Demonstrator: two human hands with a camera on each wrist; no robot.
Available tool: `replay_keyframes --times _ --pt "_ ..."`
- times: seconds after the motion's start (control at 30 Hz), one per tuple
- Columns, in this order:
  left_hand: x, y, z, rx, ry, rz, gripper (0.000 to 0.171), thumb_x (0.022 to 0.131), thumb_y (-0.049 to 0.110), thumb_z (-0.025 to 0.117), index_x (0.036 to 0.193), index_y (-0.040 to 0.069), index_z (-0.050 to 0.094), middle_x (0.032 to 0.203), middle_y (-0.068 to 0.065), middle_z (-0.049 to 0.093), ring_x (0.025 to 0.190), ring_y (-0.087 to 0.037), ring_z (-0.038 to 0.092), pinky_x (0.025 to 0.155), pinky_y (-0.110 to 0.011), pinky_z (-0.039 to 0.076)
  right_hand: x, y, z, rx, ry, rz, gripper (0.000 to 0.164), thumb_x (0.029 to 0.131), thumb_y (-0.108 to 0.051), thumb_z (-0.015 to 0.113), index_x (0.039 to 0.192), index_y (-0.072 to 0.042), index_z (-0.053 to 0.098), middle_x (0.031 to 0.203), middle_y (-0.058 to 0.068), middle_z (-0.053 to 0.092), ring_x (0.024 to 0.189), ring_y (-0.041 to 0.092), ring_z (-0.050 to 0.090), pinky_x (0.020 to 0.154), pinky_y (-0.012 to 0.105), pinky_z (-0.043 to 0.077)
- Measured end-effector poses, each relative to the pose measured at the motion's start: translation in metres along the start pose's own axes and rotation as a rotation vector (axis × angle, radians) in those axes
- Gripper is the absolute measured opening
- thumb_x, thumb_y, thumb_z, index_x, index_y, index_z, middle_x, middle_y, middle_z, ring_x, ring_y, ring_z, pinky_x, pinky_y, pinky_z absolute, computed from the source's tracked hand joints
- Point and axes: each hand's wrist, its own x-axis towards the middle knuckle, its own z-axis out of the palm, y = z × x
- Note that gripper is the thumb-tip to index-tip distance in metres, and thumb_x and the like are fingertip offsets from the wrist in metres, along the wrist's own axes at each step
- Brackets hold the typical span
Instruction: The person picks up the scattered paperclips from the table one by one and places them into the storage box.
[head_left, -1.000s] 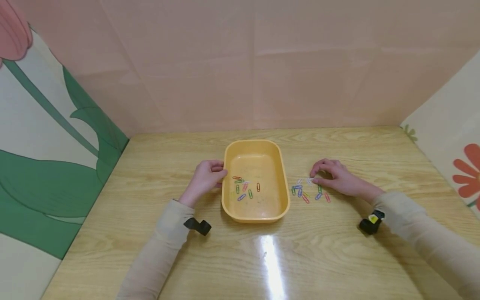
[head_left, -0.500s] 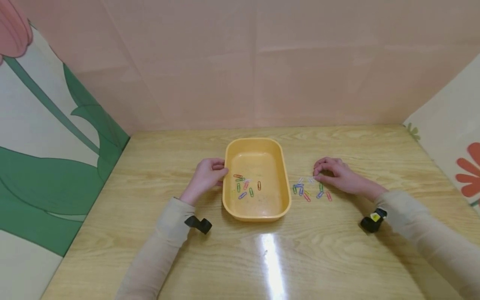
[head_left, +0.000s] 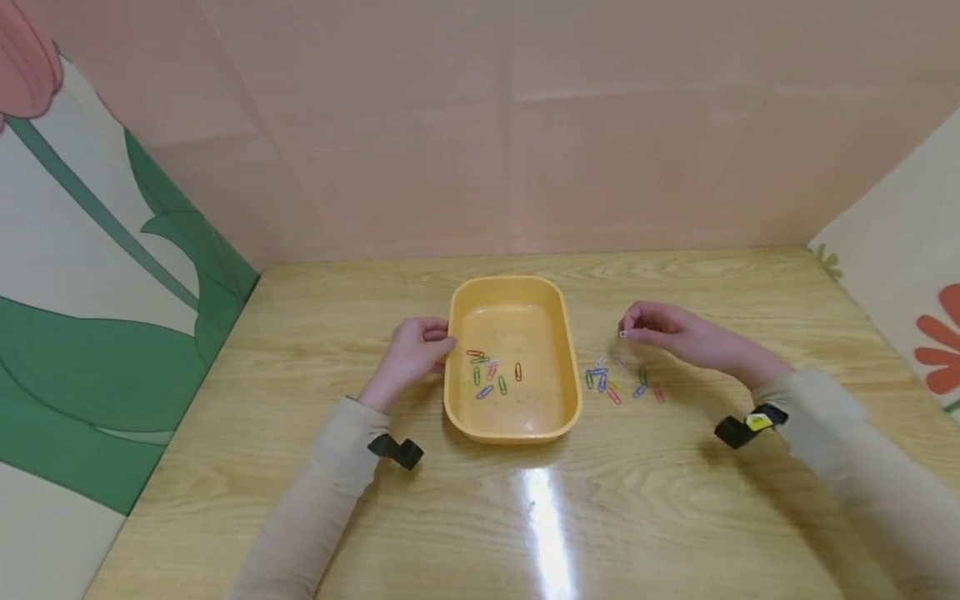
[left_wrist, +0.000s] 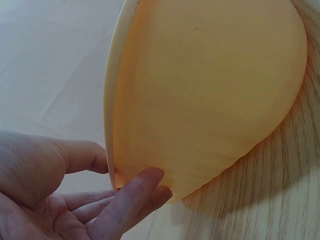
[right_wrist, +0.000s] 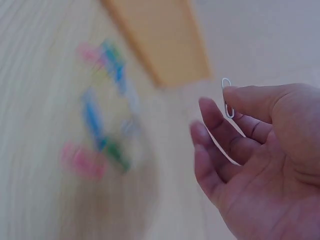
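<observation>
My right hand (head_left: pixel 678 332) pinches a white paper clip (right_wrist: pixel 228 98) between thumb and index finger, raised above the table to the right of a yellow plastic tray (head_left: pixel 513 433). The other fingers of that hand curve loosely in the right wrist view. At the tray's left side, my left hand (head_left: pixel 411 354) grips the rim, thumb at the edge and fingers against the outer wall (left_wrist: pixel 215 90). Several coloured paper clips lie inside the tray, among them a dark red clip (head_left: pixel 518 372). More clips lie on the table beside it, including a pink clip (head_left: pixel 613 396) and a blue clip (head_left: pixel 640 390).
The wood-grain table (head_left: pixel 360 533) runs back to a pink wall covering (head_left: pixel 390 125). Panels with printed flowers and leaves stand at the left (head_left: pixel 82 375) and right. A bright light reflection lies on the table in front of the tray.
My right hand has risen off the clips on the table, lifting a white paper clip away from the pile. The left hand and the tray have stayed in place.
</observation>
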Motion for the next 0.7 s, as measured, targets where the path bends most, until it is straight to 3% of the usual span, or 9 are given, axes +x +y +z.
replay_keyframes --times 0.13,0.33,0.53,0.7 --pt "-0.001 -0.001 0.001 -0.004 -0.003 -0.002 0.036 0.094 0.007 0.059 0.127 -0.006 0.053 0.117 -0.021 0.062 0.096 -0.03 0.065 0.069 -0.031 0.06 0.007 -0.021 0.003 0.104 0.009 -0.039 0.014 0.101 -0.009 0.047 0.104 0.004 0.051 0.104 0.026 0.058 0.098 0.032 0.059 0.082 0.03 0.054" --pt "-0.001 -0.001 0.002 -0.005 -0.002 0.004 0.037 0.094 0.006 0.058 0.128 -0.007 0.053 0.117 -0.022 0.061 0.097 -0.031 0.065 0.069 -0.031 0.06 0.02 -0.053 0.013 0.197 0.057 0.004 0.019 0.098 -0.014 0.055 0.103 0.004 0.054 0.101 0.021 0.066 0.095 0.031 0.064 0.079 0.038 0.057" --pt "0.001 0.001 0.003 -0.002 -0.015 0.013 0.037 0.094 0.006 0.058 0.128 -0.006 0.053 0.117 -0.021 0.062 0.095 -0.03 0.066 0.069 -0.03 0.06 0.036 -0.083 0.029 0.304 0.022 0.016 0.022 0.094 -0.012 0.061 0.103 0.007 0.056 0.102 0.022 0.068 0.098 0.04 0.063 0.08 0.045 0.057" --pt "0.002 0.001 0.002 -0.003 -0.016 0.014 0.036 0.094 0.006 0.058 0.128 -0.006 0.053 0.117 -0.022 0.062 0.094 -0.03 0.066 0.068 -0.031 0.06 0.054 -0.102 0.04 0.317 0.002 0.058 0.023 0.091 -0.014 0.065 0.103 0.005 0.06 0.104 0.018 0.069 0.098 0.034 0.065 0.083 0.049 0.055"
